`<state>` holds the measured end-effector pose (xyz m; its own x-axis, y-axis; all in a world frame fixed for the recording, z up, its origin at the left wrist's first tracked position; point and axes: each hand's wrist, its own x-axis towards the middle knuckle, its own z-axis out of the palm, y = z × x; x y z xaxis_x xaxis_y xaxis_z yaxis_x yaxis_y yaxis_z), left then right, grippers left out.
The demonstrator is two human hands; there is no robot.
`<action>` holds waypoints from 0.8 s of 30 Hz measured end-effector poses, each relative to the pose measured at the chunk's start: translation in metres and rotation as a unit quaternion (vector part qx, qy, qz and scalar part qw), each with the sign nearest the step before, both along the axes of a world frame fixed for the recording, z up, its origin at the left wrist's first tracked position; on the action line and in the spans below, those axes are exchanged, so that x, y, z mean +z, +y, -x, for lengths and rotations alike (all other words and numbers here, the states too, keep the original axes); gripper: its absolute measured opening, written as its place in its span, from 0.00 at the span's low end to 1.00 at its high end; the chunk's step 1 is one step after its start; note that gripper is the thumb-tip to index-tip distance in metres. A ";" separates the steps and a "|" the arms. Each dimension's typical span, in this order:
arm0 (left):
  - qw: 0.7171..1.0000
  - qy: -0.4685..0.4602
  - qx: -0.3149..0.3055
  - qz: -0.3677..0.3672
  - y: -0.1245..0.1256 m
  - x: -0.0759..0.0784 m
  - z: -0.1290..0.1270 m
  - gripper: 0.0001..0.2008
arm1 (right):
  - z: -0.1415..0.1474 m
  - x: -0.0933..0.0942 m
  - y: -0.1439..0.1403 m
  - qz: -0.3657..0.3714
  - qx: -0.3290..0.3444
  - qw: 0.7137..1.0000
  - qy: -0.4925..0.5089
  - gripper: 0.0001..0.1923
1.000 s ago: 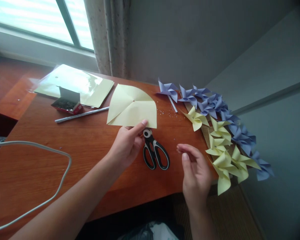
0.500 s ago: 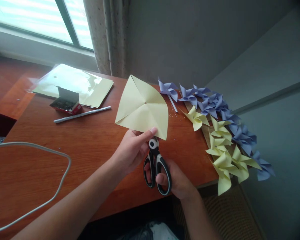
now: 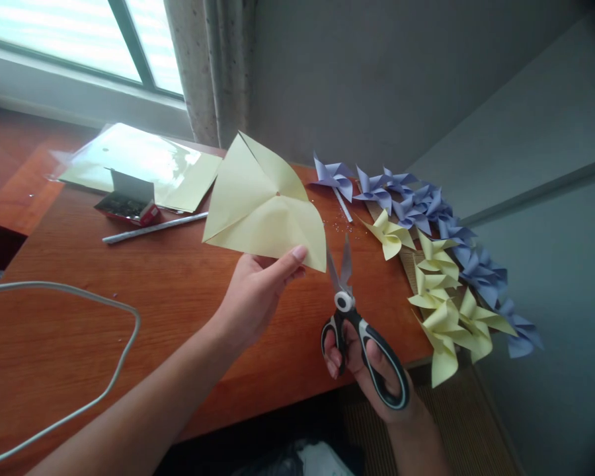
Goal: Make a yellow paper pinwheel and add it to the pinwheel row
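Observation:
A yellow paper sheet (image 3: 262, 198) with slits running in from two corners and a small hole at its middle is raised over the table. My left hand (image 3: 262, 284) pinches its lower edge, thumb on top. In my right hand (image 3: 371, 370) are black-and-white scissors (image 3: 346, 303), fingers through both handle loops. Their blades stand apart, pointing up, just right of the sheet's lower right corner. The sheet's underside and most of my left fingers are hidden.
On the wooden table (image 3: 168, 291), purple pinwheels (image 3: 416, 215) and yellow pinwheels (image 3: 443, 324) crowd the right edge. Behind on the left lie a paper pack (image 3: 143, 158), a small red box (image 3: 129, 206) and a paper stick (image 3: 153, 229). A white cable (image 3: 129, 311) curves at left.
The scissors have come out from under the sheet and moved right, their blades now spread and in plain view. My left hand has shifted the sheet slightly left and up.

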<state>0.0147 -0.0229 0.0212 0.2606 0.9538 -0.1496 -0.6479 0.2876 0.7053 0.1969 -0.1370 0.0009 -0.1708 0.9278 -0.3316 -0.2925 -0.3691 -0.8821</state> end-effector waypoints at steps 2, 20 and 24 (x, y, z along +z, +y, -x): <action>1.000 0.016 0.004 0.003 0.000 -0.002 0.000 0.08 | -0.002 0.002 -0.004 -0.001 0.022 1.000 0.012 0.27; 0.988 0.142 0.003 -0.057 -0.002 -0.006 -0.002 0.10 | -0.001 0.019 -0.004 0.001 0.063 0.994 -0.091 0.28; 0.985 0.158 0.006 -0.068 -0.003 -0.004 -0.003 0.10 | -0.002 0.020 -0.001 -0.013 0.073 0.992 -0.104 0.29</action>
